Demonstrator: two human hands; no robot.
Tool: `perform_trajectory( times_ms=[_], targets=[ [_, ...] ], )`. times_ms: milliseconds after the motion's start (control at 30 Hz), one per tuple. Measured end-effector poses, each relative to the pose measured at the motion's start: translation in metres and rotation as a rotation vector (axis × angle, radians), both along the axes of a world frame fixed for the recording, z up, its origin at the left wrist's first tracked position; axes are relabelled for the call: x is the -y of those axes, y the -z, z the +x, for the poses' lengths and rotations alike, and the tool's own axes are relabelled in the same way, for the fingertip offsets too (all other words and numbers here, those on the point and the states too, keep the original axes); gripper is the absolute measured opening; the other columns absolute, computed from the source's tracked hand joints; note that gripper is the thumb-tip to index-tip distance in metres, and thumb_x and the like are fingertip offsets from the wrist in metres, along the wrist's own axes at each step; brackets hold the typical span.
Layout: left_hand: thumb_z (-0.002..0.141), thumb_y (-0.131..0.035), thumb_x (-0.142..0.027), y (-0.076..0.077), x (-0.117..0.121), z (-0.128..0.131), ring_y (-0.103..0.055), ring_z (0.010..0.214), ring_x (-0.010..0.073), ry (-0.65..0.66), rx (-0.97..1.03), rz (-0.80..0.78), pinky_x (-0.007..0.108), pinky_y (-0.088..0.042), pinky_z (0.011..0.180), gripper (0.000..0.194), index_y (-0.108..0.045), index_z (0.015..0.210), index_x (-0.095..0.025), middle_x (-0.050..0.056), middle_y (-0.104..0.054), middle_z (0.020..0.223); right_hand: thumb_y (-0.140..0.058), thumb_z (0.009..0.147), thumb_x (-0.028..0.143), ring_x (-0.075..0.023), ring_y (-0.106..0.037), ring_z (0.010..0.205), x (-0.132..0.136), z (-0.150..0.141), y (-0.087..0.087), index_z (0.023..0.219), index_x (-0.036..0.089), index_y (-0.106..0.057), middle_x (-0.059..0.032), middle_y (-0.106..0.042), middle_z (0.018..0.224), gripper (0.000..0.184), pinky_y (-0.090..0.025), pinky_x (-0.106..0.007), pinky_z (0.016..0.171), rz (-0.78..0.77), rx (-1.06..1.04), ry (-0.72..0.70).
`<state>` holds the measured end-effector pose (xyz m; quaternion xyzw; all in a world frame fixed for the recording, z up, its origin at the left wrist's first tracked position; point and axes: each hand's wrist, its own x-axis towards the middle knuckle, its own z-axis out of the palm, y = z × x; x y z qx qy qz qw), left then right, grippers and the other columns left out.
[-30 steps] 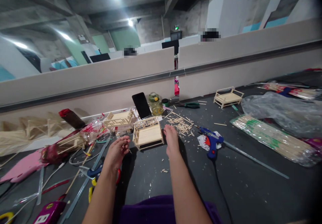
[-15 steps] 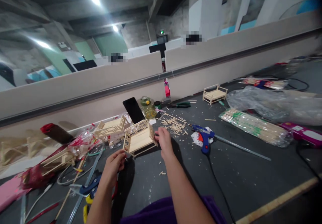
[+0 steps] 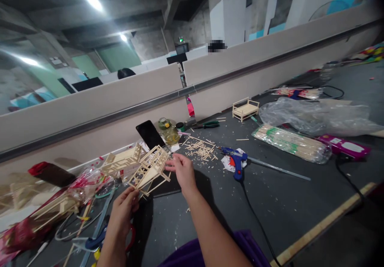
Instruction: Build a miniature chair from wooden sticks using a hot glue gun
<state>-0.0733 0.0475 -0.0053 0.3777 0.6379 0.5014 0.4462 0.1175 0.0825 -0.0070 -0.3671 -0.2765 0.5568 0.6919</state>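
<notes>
A small wooden model bench (image 3: 151,172), built of thin sticks with a lattice back and sides, is tilted up off the dark table between my hands. My left hand (image 3: 124,203) pinches its lower left corner. At its right end is my right hand (image 3: 183,173), thumb up and fingers against the side frame. A second model bench (image 3: 124,158) sits just behind on the left, next to a leaning phone (image 3: 149,134). Short cut sticks (image 3: 201,149) lie in a loose pile beyond my right hand. To their right rests a blue glue gun (image 3: 238,163) with a long glue stick.
A third model bench (image 3: 246,109) stands by the partition. Bagged sticks (image 3: 291,143), a plastic bag (image 3: 315,115) and a purple device (image 3: 345,146) lie right. Green-handled pliers (image 3: 208,124) and a bottle (image 3: 169,132) are at the back. Blue-handled cutters (image 3: 96,241) lie left.
My hands have closed in on the model bench from both sides, lifted it off the table and tipped it. The view has swung to the right.
</notes>
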Motion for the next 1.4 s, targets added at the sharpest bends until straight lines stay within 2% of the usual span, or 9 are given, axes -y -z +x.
perform_trajectory(
  times_ms=[200, 400, 700, 1033, 1400],
  targets=[
    [0.048, -0.076, -0.033, 0.0012, 0.0001, -0.0008, -0.033, 0.043, 0.0054, -0.029, 0.002, -0.002, 0.016, -0.024, 0.040, 0.037, -0.055, 0.074, -0.018, -0.010, -0.041, 0.049, -0.054, 0.079, 0.028, -0.0179, -0.072, 0.059, -0.0017, 0.0003, 0.0003, 0.095, 0.014, -0.064, -0.0042, -0.072, 0.075, 0.024, -0.058, -0.029, 0.062, -0.032, -0.010, -0.022],
    [0.045, -0.077, -0.033, -0.0011, 0.0006, 0.0003, -0.031, 0.042, 0.0045, -0.029, 0.035, -0.010, 0.015, -0.022, 0.039, 0.039, -0.051, 0.070, -0.018, -0.011, -0.039, 0.048, -0.053, 0.072, 0.019, -0.0182, -0.072, 0.057, 0.0001, 0.0003, -0.0022, 0.095, 0.014, -0.063, -0.0036, -0.073, 0.075, 0.026, -0.057, -0.027, 0.060, -0.042, -0.029, -0.058],
    [0.047, -0.074, -0.034, -0.0031, 0.0026, 0.0014, -0.033, 0.042, 0.0049, -0.033, -0.002, -0.014, 0.016, -0.025, 0.041, 0.037, -0.055, 0.075, -0.018, -0.010, -0.042, 0.050, -0.051, 0.073, 0.021, -0.0194, -0.073, 0.061, 0.0032, -0.0009, 0.0006, 0.100, 0.014, -0.062, -0.0059, -0.074, 0.082, 0.030, -0.057, -0.028, 0.062, 0.010, 0.076, -0.053],
    [0.049, -0.074, -0.035, 0.0002, 0.0035, -0.0013, -0.033, 0.041, 0.0054, -0.015, -0.025, -0.002, 0.017, -0.025, 0.041, 0.037, -0.054, 0.074, -0.018, -0.011, -0.040, 0.048, -0.052, 0.076, 0.022, -0.0212, -0.074, 0.066, 0.0037, 0.0000, 0.0018, 0.101, 0.015, -0.063, -0.0078, -0.074, 0.086, 0.028, -0.057, -0.031, 0.065, 0.032, 0.133, -0.041],
    [0.050, -0.075, -0.038, 0.0022, 0.0016, -0.0026, -0.031, 0.042, 0.0050, -0.007, -0.024, 0.000, 0.017, -0.024, 0.041, 0.037, -0.051, 0.070, -0.019, -0.011, -0.039, 0.048, -0.053, 0.079, 0.024, -0.0191, -0.073, 0.058, 0.0062, -0.0019, 0.0014, 0.102, 0.019, -0.065, -0.0065, -0.075, 0.092, 0.026, -0.057, -0.029, 0.058, 0.067, 0.215, -0.057]
  ],
)
